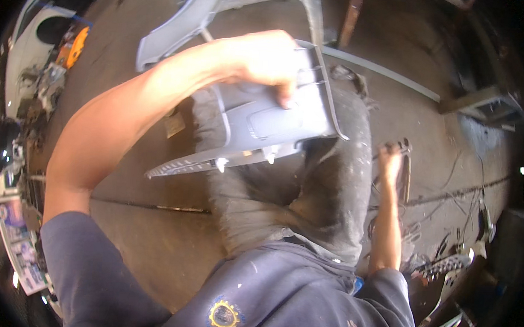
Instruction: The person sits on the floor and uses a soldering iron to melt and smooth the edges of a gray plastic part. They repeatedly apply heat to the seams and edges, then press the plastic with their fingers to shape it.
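My left hand (274,62) grips a grey plastic panel (276,122) with its fingers closed and the thumb pressed on its face. The panel is tilted over my knees, has a slatted pointed end toward the left, and shows white clips along its near edge. Out to the right, low near the floor, my right hand (388,159) is closed at the dark metal head of a hammer (405,147). The hammer's wooden handle hangs down beside my wrist. Bright glare washes out part of my left hand.
A larger grey moulded part (180,29) lies beyond my knees. A metal bar (382,69) runs to a metal stand (476,98) at the right. Cables (452,193) and several tools lie on the right floor; a white vehicle part (34,59) and orange object (77,47) are left.
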The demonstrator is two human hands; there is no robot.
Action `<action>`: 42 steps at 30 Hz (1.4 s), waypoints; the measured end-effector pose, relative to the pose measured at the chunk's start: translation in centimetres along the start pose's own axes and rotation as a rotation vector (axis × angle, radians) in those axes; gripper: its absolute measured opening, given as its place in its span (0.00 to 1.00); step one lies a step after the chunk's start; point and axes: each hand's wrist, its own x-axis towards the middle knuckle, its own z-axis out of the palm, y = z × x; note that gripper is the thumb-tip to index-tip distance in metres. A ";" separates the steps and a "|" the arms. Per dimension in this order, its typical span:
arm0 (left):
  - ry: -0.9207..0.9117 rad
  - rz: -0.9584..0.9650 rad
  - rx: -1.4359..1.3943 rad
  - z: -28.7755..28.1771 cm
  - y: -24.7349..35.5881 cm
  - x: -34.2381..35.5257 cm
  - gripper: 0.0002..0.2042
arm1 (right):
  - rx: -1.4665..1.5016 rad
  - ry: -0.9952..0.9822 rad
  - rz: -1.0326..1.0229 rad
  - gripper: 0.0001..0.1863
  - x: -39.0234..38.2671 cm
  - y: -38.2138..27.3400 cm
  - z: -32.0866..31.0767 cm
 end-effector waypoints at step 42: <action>0.244 0.050 -0.029 -4.4 3.1 -0.5 0.12 | 0.666 -0.328 -0.092 0.24 -16.6 -23.6 -12.9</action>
